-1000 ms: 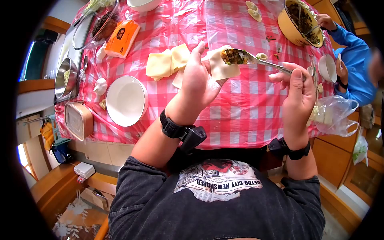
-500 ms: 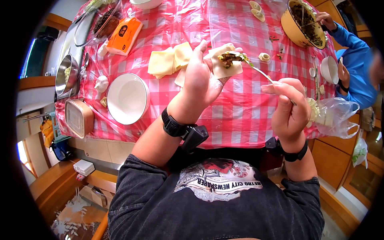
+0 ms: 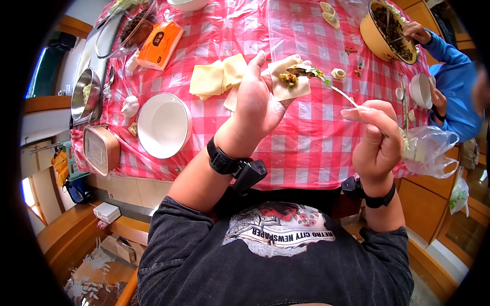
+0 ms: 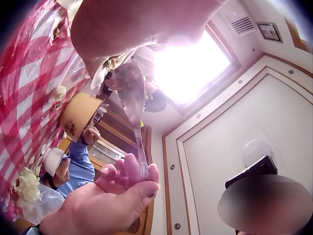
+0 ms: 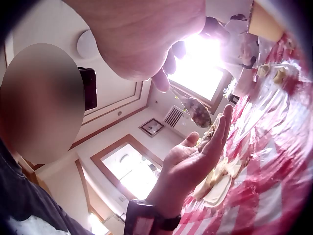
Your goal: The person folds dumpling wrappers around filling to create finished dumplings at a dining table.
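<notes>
On the palm and fingers of my left hand (image 3: 255,99) lies a pale square wrapper (image 3: 293,91), with a small heap of filling (image 3: 289,79) on it. My right hand (image 3: 376,137) pinches the handle of a metal spoon (image 3: 343,94); the spoon's bowl, with filling clinging to it, is over the wrapper. In the right wrist view the left hand (image 5: 188,161) is palm up, its fingers fairly straight, below the spoon (image 5: 198,113). A stack of wrappers (image 3: 208,80) lies on the cloth beside the left hand.
A white bowl (image 3: 163,125) and an orange packet (image 3: 160,45) stand at the left. Folded dumplings (image 3: 331,19) lie at the back, near a yellow basin (image 3: 377,38) of filling. Another person in blue (image 3: 457,76) is at the right, near a plastic bag (image 3: 431,148).
The spoon has come over the wrapper and tipped, and a heap of filling now rests on the wrapper. My right hand first moved left, then slightly back to the right.
</notes>
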`<action>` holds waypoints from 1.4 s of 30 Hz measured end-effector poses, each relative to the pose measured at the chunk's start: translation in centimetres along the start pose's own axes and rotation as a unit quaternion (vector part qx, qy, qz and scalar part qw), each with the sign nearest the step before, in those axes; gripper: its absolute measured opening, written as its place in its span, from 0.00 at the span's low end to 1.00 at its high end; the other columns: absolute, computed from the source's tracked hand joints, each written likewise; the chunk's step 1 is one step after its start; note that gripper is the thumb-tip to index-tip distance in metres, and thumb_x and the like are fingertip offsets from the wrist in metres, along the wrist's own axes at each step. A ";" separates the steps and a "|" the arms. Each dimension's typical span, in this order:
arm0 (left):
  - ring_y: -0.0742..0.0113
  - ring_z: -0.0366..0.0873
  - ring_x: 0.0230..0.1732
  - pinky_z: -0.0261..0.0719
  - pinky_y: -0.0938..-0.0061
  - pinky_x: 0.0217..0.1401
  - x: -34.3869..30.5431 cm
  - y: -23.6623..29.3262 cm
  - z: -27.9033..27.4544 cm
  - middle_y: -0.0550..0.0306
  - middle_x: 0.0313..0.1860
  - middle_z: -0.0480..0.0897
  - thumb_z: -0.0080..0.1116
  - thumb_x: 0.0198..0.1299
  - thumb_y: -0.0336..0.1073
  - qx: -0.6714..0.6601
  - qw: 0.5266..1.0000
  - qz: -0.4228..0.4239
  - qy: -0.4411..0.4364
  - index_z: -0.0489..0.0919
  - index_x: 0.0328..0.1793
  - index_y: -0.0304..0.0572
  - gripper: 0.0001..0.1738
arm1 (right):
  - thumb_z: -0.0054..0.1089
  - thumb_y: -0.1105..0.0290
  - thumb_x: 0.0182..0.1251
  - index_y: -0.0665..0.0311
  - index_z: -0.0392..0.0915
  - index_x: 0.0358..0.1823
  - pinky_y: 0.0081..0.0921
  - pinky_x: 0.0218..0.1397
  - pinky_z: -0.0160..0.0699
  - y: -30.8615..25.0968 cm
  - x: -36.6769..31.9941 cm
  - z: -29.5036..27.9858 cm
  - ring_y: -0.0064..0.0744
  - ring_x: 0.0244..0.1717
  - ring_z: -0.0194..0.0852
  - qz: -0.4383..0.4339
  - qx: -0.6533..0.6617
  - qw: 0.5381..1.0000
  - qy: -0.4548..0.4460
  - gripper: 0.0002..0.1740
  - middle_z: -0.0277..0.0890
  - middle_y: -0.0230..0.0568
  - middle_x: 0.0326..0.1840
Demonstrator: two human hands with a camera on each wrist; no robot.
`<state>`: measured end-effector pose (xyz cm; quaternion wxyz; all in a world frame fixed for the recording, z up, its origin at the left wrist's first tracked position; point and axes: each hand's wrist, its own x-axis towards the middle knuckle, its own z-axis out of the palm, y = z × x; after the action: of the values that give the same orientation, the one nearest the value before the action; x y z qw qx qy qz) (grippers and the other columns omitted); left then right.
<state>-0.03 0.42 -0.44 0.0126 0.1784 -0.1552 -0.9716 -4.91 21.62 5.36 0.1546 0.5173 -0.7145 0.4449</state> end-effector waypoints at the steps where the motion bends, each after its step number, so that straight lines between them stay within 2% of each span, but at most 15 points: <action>1: 0.54 0.82 0.58 0.76 0.60 0.71 0.1 0.0 -0.1 0.43 0.56 0.84 0.28 0.82 0.56 -0.002 1.000 0.003 -0.006 0.77 0.64 0.27 0.37 | 0.53 0.75 0.80 0.67 0.79 0.53 0.29 0.44 0.82 -0.1 0.0 0.0 0.38 0.43 0.80 -0.001 0.000 1.000 0.000 0.08 0.89 0.43 0.39; 3: 0.54 0.82 0.58 0.77 0.60 0.71 0.2 0.0 -0.1 0.42 0.57 0.84 0.28 0.82 0.56 -0.005 1.000 0.006 -0.013 0.77 0.64 0.26 0.38 | 0.52 0.74 0.81 0.67 0.79 0.53 0.29 0.44 0.83 -0.2 0.1 0.0 0.37 0.43 0.81 0.008 0.005 1.000 0.004 0.08 0.88 0.44 0.38; 5: 0.42 0.76 0.70 0.73 0.52 0.77 0.0 0.1 0.2 0.32 0.68 0.78 0.25 0.82 0.55 0.010 1.000 0.013 -0.014 0.73 0.69 0.22 0.39 | 0.52 0.74 0.81 0.68 0.79 0.53 0.29 0.44 0.83 -0.1 -0.1 0.1 0.37 0.43 0.81 0.011 0.009 1.000 0.004 0.08 0.88 0.45 0.38; 8: 0.41 0.75 0.71 0.71 0.52 0.78 -0.2 0.1 0.6 0.31 0.68 0.77 0.26 0.82 0.55 0.017 1.000 0.013 0.009 0.73 0.69 0.21 0.39 | 0.52 0.75 0.80 0.68 0.79 0.53 0.29 0.44 0.83 -0.2 0.0 0.1 0.37 0.44 0.81 0.015 0.015 1.000 0.003 0.08 0.88 0.46 0.38; 11: 0.39 0.74 0.72 0.69 0.51 0.80 -0.2 0.1 0.3 0.29 0.69 0.76 0.27 0.81 0.55 0.009 0.999 0.021 -0.028 0.71 0.69 0.20 0.39 | 0.52 0.75 0.80 0.69 0.79 0.53 0.28 0.44 0.84 -0.3 -0.1 0.4 0.37 0.44 0.81 0.018 0.022 1.000 0.002 0.08 0.88 0.46 0.38; 15: 0.39 0.73 0.73 0.66 0.51 0.82 -0.3 0.1 0.7 0.29 0.69 0.75 0.27 0.81 0.55 -0.007 1.000 0.018 -0.012 0.70 0.71 0.20 0.39 | 0.52 0.76 0.80 0.69 0.78 0.53 0.28 0.44 0.84 -0.6 -0.1 0.4 0.37 0.44 0.81 0.026 0.027 0.999 0.011 0.08 0.88 0.47 0.38; 22: 0.37 0.68 0.77 0.63 0.50 0.83 -0.2 0.0 0.6 0.27 0.73 0.71 0.27 0.82 0.57 -0.006 1.000 0.014 -0.018 0.65 0.75 0.19 0.41 | 0.54 0.76 0.78 0.66 0.78 0.51 0.30 0.45 0.82 -0.9 0.8 0.2 0.40 0.41 0.79 -0.001 0.002 1.000 -0.024 0.06 0.89 0.41 0.39; 23: 0.37 0.68 0.77 0.63 0.50 0.83 -0.3 0.1 0.7 0.27 0.73 0.71 0.27 0.82 0.57 -0.006 1.000 0.015 -0.017 0.65 0.75 0.19 0.41 | 0.54 0.76 0.78 0.66 0.78 0.51 0.30 0.45 0.82 -1.0 0.7 0.3 0.40 0.42 0.79 0.006 0.005 0.999 -0.033 0.06 0.89 0.41 0.40; 25: 0.48 0.80 0.66 0.74 0.58 0.76 -0.4 0.2 0.9 0.37 0.61 0.82 0.27 0.82 0.57 -0.013 1.000 0.004 -0.005 0.74 0.67 0.26 0.38 | 0.55 0.76 0.78 0.65 0.78 0.51 0.30 0.45 0.81 -1.1 0.5 0.4 0.40 0.42 0.79 0.020 0.010 0.999 -0.034 0.06 0.89 0.41 0.40; 27: 0.48 0.80 0.65 0.74 0.57 0.76 -0.4 0.3 1.0 0.37 0.62 0.82 0.28 0.82 0.57 -0.018 1.000 0.004 -0.006 0.73 0.67 0.25 0.38 | 0.55 0.75 0.79 0.65 0.79 0.51 0.30 0.45 0.81 -1.0 0.5 0.3 0.41 0.42 0.79 0.035 0.015 0.999 -0.034 0.06 0.89 0.41 0.40; 29: 0.48 0.80 0.65 0.74 0.57 0.75 -0.4 0.2 0.8 0.37 0.62 0.82 0.28 0.82 0.57 -0.023 1.000 0.002 -0.006 0.73 0.67 0.25 0.38 | 0.55 0.75 0.79 0.65 0.79 0.51 0.30 0.46 0.82 -0.5 0.5 0.1 0.40 0.42 0.79 -0.001 -0.002 0.999 -0.032 0.06 0.89 0.41 0.40; 31: 0.48 0.80 0.64 0.74 0.57 0.75 -0.2 0.2 0.4 0.37 0.62 0.82 0.29 0.82 0.57 -0.017 0.999 0.008 -0.034 0.73 0.67 0.25 0.37 | 0.54 0.75 0.79 0.65 0.79 0.51 0.30 0.46 0.82 -0.6 0.4 0.2 0.40 0.42 0.79 0.003 0.012 1.000 -0.023 0.06 0.89 0.41 0.39; 39: 0.47 0.80 0.65 0.74 0.57 0.76 -0.3 0.3 0.8 0.35 0.64 0.81 0.30 0.82 0.57 -0.015 1.000 0.007 -0.002 0.72 0.68 0.22 0.38 | 0.49 0.72 0.83 0.66 0.77 0.52 0.31 0.48 0.81 -0.2 0.7 -0.5 0.38 0.43 0.79 -0.006 0.024 1.000 0.000 0.08 0.89 0.42 0.39; 42: 0.44 0.78 0.67 0.72 0.57 0.77 -0.2 0.3 0.6 0.34 0.66 0.79 0.30 0.82 0.57 -0.010 1.000 0.006 -0.001 0.71 0.69 0.22 0.39 | 0.42 0.66 0.87 0.67 0.73 0.56 0.29 0.49 0.77 0.8 1.2 -2.0 0.34 0.42 0.80 0.008 0.015 0.995 0.097 0.13 0.88 0.46 0.37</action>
<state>-0.03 0.35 0.23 0.0204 0.1766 -0.1470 -0.9730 -6.55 22.53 6.87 0.2114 0.4686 -0.6935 0.5048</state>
